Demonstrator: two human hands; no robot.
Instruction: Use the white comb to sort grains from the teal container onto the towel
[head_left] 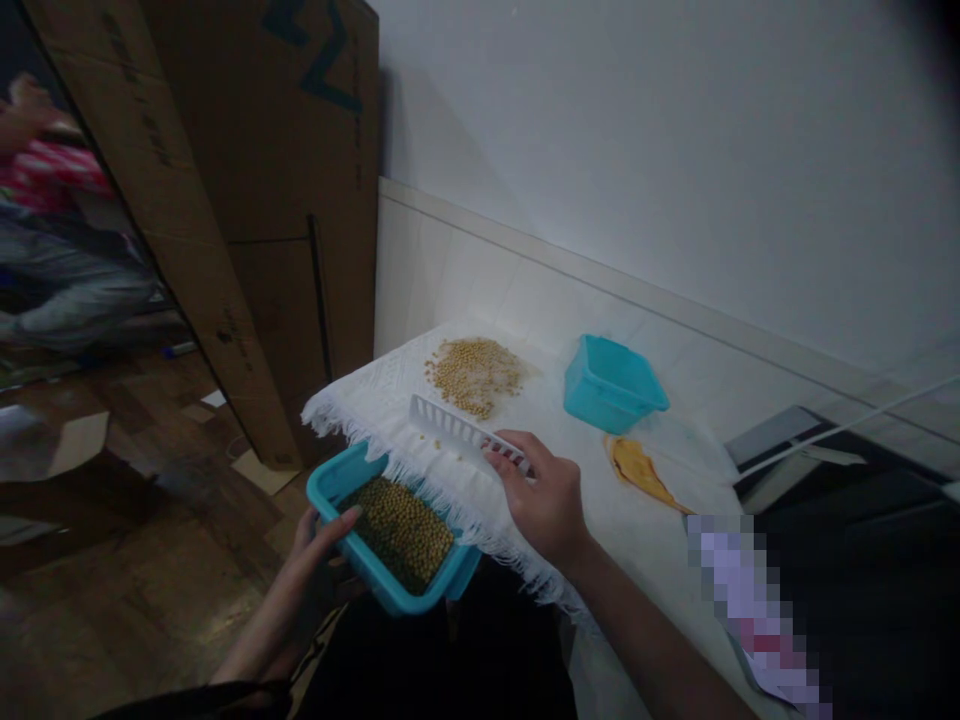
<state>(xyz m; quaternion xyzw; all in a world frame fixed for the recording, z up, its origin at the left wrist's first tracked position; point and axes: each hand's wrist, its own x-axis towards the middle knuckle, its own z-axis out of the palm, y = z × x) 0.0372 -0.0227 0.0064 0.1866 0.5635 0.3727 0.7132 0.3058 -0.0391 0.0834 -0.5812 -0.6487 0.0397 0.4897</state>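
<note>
My left hand (319, 545) grips the rim of a blue plastic basin (409, 603), its thumb over the edge. Yellow soybeans (424, 535) and darker green beans fill the bottom of this basin, which sits just below the fringed edge of a white tablecloth (382, 395). Held in my right hand (544, 495) is a long white slotted plastic piece (450, 424), its long edge close to the cloth. Beyond it spreads a loose heap of soybeans (476, 370). A few single beans lie between the slotted piece and the fringe.
Against the wall side stands a second blue basin (615, 385). A yellow, flat, leaf-shaped item (637, 465) lies in front of it. Tall cardboard boxes (277, 200) border the left. Dark equipment (847, 480) is at the right. Another person (75, 240) is at far left.
</note>
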